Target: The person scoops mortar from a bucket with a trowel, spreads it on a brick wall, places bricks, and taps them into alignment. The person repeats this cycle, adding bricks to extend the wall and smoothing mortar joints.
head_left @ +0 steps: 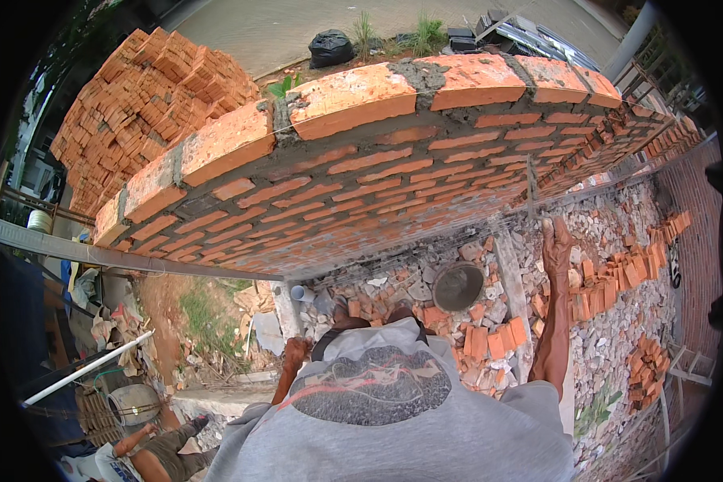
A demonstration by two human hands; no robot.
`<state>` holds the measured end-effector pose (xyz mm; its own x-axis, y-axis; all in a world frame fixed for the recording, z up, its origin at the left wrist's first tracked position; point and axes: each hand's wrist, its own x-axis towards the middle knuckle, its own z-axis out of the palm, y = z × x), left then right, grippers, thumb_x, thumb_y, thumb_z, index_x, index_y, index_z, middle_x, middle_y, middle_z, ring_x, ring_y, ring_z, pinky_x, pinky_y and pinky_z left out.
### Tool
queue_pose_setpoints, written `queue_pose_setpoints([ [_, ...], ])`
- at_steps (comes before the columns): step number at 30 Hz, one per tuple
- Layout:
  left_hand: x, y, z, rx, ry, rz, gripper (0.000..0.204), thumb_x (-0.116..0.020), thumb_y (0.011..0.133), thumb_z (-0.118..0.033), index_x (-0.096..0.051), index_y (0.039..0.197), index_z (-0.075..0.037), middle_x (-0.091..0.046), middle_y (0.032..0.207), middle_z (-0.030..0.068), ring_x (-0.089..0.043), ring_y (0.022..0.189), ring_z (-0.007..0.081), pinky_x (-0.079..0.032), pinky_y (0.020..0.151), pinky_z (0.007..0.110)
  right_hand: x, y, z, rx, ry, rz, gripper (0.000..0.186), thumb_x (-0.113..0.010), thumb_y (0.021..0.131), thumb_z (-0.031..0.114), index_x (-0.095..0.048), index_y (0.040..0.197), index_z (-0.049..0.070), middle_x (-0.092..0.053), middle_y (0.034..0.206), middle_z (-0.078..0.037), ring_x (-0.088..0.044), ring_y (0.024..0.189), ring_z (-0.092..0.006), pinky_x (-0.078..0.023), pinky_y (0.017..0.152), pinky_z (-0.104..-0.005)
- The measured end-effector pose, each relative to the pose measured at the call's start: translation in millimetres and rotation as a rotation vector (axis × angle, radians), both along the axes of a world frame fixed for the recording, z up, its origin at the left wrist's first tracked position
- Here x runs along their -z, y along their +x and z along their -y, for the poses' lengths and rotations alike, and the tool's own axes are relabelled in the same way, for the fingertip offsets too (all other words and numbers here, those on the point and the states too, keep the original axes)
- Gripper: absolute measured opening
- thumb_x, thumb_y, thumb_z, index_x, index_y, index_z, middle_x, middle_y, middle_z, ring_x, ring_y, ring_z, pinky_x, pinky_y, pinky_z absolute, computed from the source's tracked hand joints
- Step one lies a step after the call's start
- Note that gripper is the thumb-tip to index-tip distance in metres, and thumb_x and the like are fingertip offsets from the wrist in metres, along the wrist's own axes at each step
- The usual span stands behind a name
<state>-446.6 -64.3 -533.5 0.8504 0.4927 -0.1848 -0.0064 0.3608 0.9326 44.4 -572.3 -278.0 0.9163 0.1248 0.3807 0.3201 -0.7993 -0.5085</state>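
Note:
In front of me a brick wall (pixel 361 181) curves across the view, with grey mortar in its joints and large orange bricks (pixel 353 100) along its top. My right hand (pixel 556 245) is stretched out beside the wall's right part, its fingers closed. A narrow, mortar-grey trowel (pixel 531 185) stands out from it, seen nearly edge-on, its handle mostly hidden. My left hand (pixel 296 350) is low by my body, its fingers curled; what they hold, if anything, is hidden. Below the wall sits a round tub of grey mortar (pixel 458 287). A thin string runs along the top bricks.
Loose bricks (pixel 490 343) lie by my feet, more (pixel 610 289) to the right on rubble. A large brick stack (pixel 149 112) rises beyond the wall, near a black bag (pixel 330 48). A metal beam (pixel 120 255) crosses at left. Another person (pixel 157 454) is at lower left.

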Motion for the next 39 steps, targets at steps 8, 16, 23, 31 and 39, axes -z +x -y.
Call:
queue_pose_setpoints([
  [8,-6,41,-24,0.311,0.475,-0.448,0.029,-0.061,0.089,-0.02,-0.063,0.066,-0.002,-0.06,0.058,0.0064,-0.055,0.047,0.0144,-0.044,0.042,0.029,157,-90,6,0.218,0.198,-0.769,0.042,-0.058,0.096,0.037,-0.064,0.091,-0.004,-0.063,0.077,-0.01,-0.058,0.061,-0.0181,-0.045,0.051,-0.0372],
  [16,-28,98,-37,0.32,0.315,-0.739,0.034,-0.067,0.09,-0.035,-0.064,0.092,-0.001,-0.066,0.079,0.0084,-0.062,0.059,0.0183,-0.05,0.05,0.031,16,-62,-116,-0.216,0.358,-0.146,0.038,-0.063,0.096,0.033,-0.059,0.097,-0.004,-0.053,0.073,-0.005,-0.049,0.066,-0.0172,-0.044,0.058,-0.0388],
  [23,-12,80,-25,0.253,0.238,-0.605,0.025,-0.06,0.09,-0.024,-0.064,0.087,0.0,-0.066,0.075,0.009,-0.063,0.057,0.0175,-0.049,0.047,0.029,-60,-49,-175,-0.462,0.516,-0.447,0.035,-0.058,0.098,0.035,-0.056,0.091,0.001,-0.048,0.07,-0.002,-0.041,0.059,-0.0101,-0.038,0.051,-0.0346],
  [31,15,10,-18,0.143,-0.036,-0.853,0.022,-0.059,0.092,-0.018,-0.063,0.078,-0.001,-0.062,0.066,0.0072,-0.054,0.049,0.0137,-0.04,0.039,0.031,-22,-58,-184,-0.299,1.097,-0.445,0.033,-0.052,0.102,0.034,-0.054,0.092,0.003,-0.049,0.066,-0.001,-0.051,0.055,-0.0074,-0.041,0.047,-0.027],
  [39,21,24,-22,0.174,0.08,-0.477,0.022,-0.057,0.093,-0.016,-0.064,0.079,0.0,-0.063,0.068,0.007,-0.057,0.052,0.015,-0.044,0.041,0.031,-34,-44,-182,-0.443,0.624,-0.458,0.039,-0.057,0.098,0.042,-0.062,0.098,0.003,-0.04,0.052,-0.001,-0.036,0.048,-0.0082,-0.033,0.044,-0.0391],
])
